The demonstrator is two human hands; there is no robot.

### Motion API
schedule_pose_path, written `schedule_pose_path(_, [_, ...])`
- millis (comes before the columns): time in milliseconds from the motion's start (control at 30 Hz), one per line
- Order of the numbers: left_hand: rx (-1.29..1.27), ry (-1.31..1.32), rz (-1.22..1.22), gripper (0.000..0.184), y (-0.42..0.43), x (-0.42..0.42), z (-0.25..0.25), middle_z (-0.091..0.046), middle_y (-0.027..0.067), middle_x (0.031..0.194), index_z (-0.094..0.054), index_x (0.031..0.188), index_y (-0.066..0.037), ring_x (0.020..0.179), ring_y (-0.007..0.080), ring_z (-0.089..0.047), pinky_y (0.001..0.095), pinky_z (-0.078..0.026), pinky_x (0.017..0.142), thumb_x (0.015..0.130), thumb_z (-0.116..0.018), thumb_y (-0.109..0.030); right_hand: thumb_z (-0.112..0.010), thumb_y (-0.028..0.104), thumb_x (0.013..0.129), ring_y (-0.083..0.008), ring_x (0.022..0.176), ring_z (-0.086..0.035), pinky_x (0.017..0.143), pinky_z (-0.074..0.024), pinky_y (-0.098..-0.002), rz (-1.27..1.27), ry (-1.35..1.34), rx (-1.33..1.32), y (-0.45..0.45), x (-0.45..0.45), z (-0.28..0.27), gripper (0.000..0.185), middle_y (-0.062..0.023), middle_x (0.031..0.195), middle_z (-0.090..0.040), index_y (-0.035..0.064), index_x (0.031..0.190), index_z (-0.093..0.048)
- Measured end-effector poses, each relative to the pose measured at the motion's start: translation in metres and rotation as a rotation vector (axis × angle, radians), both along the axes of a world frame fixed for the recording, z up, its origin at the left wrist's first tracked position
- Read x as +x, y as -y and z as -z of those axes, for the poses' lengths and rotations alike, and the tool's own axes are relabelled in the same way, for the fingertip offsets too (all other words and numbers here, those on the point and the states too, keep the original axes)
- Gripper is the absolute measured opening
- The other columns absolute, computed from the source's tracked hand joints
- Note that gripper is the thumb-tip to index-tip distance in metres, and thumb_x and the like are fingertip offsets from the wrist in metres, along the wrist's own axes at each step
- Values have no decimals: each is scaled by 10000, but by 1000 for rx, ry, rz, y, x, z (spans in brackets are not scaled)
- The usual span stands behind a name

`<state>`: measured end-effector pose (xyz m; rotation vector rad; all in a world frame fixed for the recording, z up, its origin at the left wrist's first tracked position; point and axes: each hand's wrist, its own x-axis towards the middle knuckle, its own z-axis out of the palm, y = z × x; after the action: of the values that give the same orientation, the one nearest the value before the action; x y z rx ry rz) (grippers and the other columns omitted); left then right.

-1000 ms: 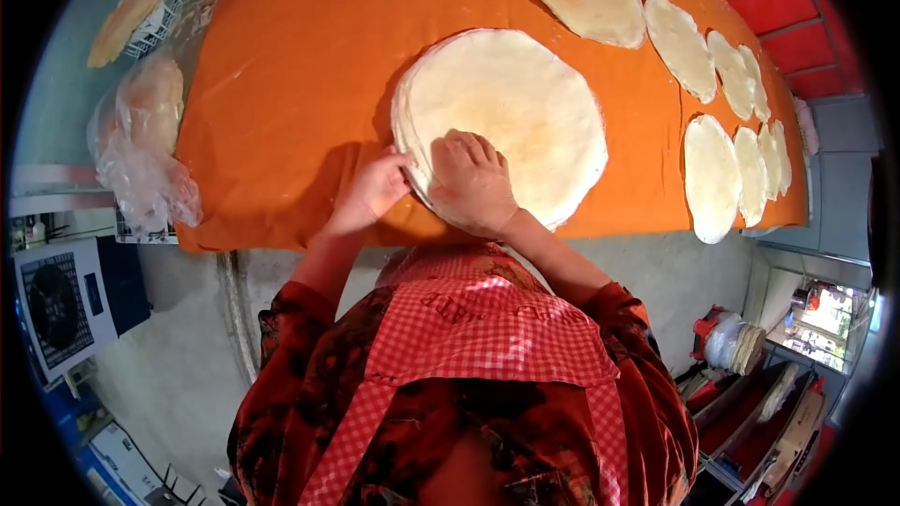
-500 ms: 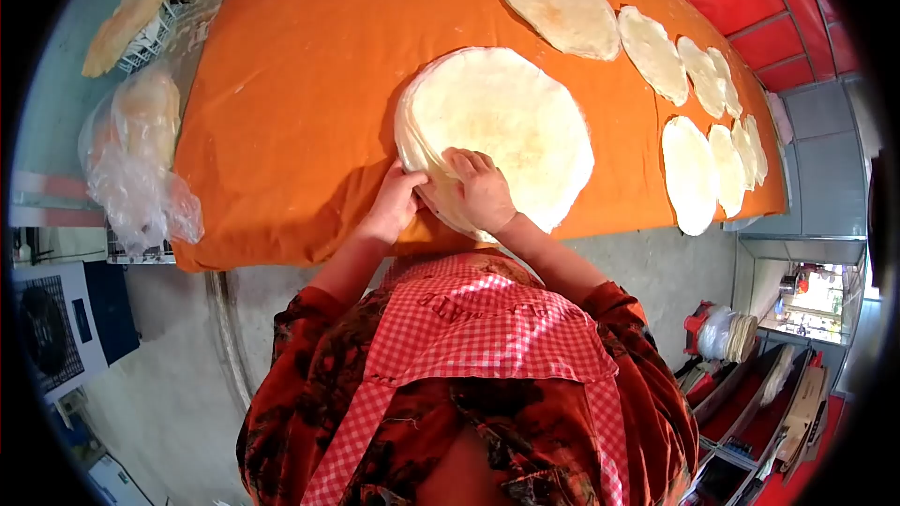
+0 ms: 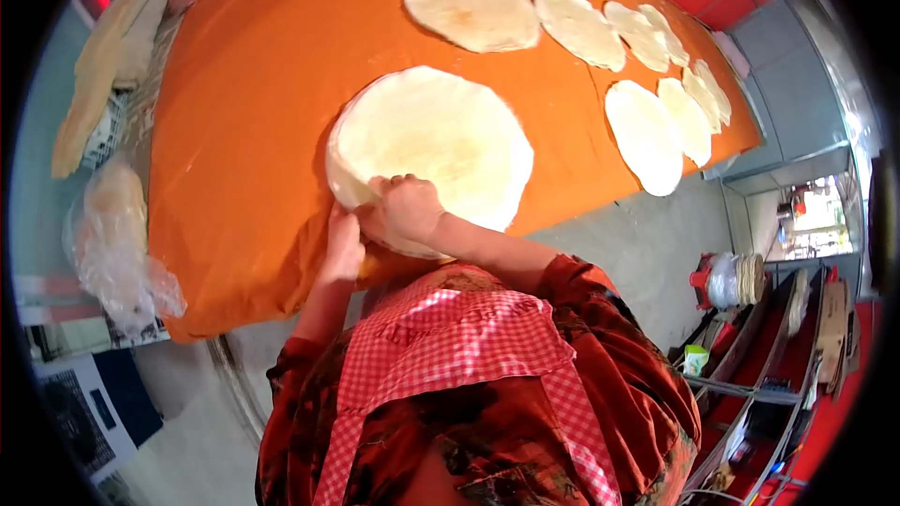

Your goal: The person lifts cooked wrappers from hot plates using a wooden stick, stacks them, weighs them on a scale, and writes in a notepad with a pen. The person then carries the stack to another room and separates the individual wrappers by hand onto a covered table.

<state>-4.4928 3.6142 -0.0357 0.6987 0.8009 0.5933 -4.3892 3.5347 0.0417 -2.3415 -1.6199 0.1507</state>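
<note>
A stack of round, pale flatbreads (image 3: pixel 441 136) lies on the orange cloth (image 3: pixel 253 131) near the table's front edge. At the stack's lower left edge, my left hand (image 3: pixel 344 244) is closed on the rim of the breads. My right hand (image 3: pixel 408 211) rests over the lower left part of the stack, its fingers curled and pinching the edge of a flatbread. Both hands are close together. How many layers they hold is hidden.
More flatbreads (image 3: pixel 472 9) lie spread at the back and right of the cloth, several overlapping (image 3: pixel 645 136). A plastic bag with bread (image 3: pixel 117 234) and long breads (image 3: pixel 103 66) are at the left. Shelves (image 3: pixel 750 412) stand at the lower right.
The view has turned, so the table appears shifted left. My right hand has gone from lying flatter on the top bread to curled fingers at the edge, closer to my left hand.
</note>
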Motion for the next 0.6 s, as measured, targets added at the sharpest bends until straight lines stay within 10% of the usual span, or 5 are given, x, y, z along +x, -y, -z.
schedule_pose_path(267, [136, -42, -55, 392, -34, -22, 1, -616, 129, 1020, -550, 1121, 25, 927, 241, -607, 356, -513, 810, 733, -542, 80, -634, 196, 719, -353, 744, -630, 683, -506, -437, 125, -176, 249, -2, 130, -36, 166, -148, 785, -659, 79, 825, -684])
schedule_pose_path(433, [47, -116, -124, 352, -78, -82, -8, -632, 138, 1003, -556, 1102, 36, 899, 253, -624, 366, -519, 791, 763, -633, -24, -577, 61, 751, -142, 616, -580, 537, -457, -309, 451, -651, 541, 110, 306, -99, 119, -51, 726, -636, -6, 803, -660])
schedule_pose_path(600, [-245, 122, 1, 413, -62, -119, -11, -573, 140, 1220, -475, 1236, 40, 1108, 251, -558, 387, -437, 947, 892, -571, -167, -593, 214, 771, -143, 634, -571, 581, -473, -295, 707, -643, 620, 244, 401, -59, 199, -50, 734, -624, 30, 801, -661])
